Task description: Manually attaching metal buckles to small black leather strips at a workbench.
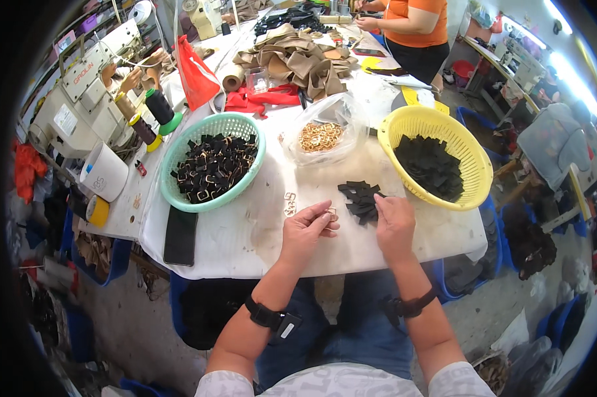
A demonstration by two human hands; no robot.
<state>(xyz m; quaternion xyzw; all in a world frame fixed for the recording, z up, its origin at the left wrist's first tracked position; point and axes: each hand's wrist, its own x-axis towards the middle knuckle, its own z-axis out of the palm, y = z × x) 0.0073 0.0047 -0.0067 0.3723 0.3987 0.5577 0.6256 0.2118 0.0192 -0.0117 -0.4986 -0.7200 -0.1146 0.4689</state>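
My left hand (306, 227) pinches a small gold metal buckle (330, 213) just above the table's near edge. Beside it, my right hand (394, 221) rests on a small pile of black fabric strips (359, 197), fingertips touching one strip. A few loose gold buckles (290, 203) lie to the left of my left hand. Ahead on the left stands a green basket (179, 152) filled with black strips fitted with buckles. On the right a yellow basket (478, 173) holds plain black strips. Between the baskets sits a clear plastic bag of gold buckles (319, 136).
The white table (245, 231) also carries a black phone (180, 235), thread spools (158, 106), a white cup (103, 171), red cloth (262, 99) and tan strap pieces (298, 59). Sewing machines (80, 99) stand at the left. A person in an orange shirt (414, 23) works at the far end.
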